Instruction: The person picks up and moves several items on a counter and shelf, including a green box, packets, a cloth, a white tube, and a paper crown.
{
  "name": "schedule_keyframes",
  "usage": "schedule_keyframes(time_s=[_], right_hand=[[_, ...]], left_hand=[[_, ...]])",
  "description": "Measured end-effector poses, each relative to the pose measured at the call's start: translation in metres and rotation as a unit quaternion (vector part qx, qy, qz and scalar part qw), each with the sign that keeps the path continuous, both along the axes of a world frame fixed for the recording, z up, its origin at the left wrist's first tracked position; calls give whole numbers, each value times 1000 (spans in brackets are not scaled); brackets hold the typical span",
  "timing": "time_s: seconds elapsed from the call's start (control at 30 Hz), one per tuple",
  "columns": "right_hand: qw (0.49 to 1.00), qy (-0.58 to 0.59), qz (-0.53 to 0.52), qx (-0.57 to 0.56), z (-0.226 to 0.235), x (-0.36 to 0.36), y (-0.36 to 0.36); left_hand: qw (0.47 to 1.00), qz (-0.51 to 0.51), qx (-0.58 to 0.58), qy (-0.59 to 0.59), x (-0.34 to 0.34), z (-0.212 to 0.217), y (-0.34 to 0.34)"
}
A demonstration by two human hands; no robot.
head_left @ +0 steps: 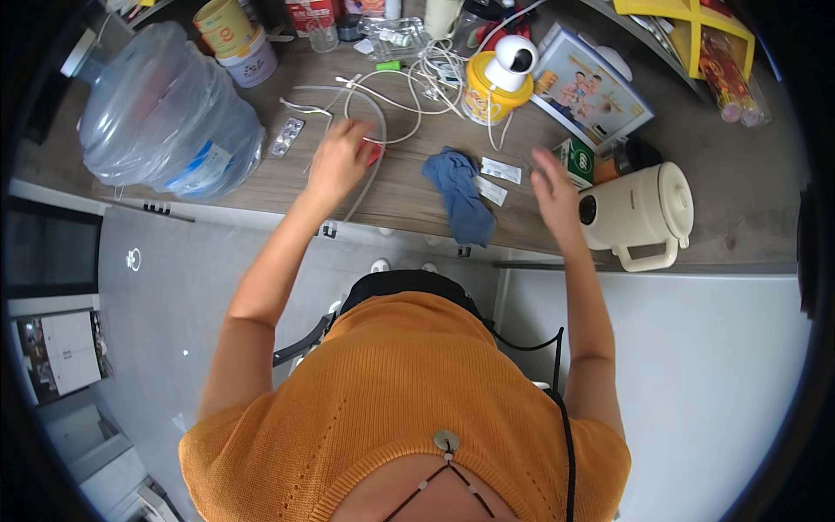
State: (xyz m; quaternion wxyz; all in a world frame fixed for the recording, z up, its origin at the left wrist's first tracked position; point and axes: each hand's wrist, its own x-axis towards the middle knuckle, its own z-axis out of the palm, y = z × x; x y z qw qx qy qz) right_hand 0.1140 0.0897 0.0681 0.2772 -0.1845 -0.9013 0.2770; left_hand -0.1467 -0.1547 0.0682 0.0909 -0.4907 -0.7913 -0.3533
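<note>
My left hand (339,163) is over the left half of the wooden desk, fingers bent around a small red object (375,155) whose kind is mostly hidden. A clear plastic tube (380,122) arcs past it and over the desk's front edge. To its left lies a silver blister pack (286,137). My right hand (554,190) hovers by the green and white box (576,163), fingers loosely apart, with nothing seen in them. Two small white packets (496,180) lie to its left, beside a crumpled blue cloth (461,196).
A large clear water jug (170,122) stands at the left. On the right are a cream electric kettle (639,213) and a picture frame (591,87). A white camera (511,61) sits on a yellow tub (487,96). White cables (417,96) tangle at the back.
</note>
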Motion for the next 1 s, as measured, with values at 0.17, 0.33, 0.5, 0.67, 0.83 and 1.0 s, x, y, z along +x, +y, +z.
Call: schedule_keyframes(time_s=[0.17, 0.33, 0.5, 0.67, 0.83, 1.0], right_hand=[[995, -50, 35, -73, -54, -3, -31], [990, -113, 69, 42, -58, -32, -65], [985, -142, 89, 42, -76, -59, -82], [976, -134, 140, 96, -77, -61, -89], [980, -145, 98, 93, -75, -57, -85], [983, -142, 100, 59, -63, -56, -92]], left_hand=[[990, 90, -39, -97, 5, -56, -53], [984, 127, -28, -124, 2, -83, -62], [964, 198, -18, -174, -5, -79, -56], [939, 225, 0, -259, -30, -103, -41], [875, 215, 32, -433, -42, -118, -18], [857, 241, 14, -454, -44, -113, -3]])
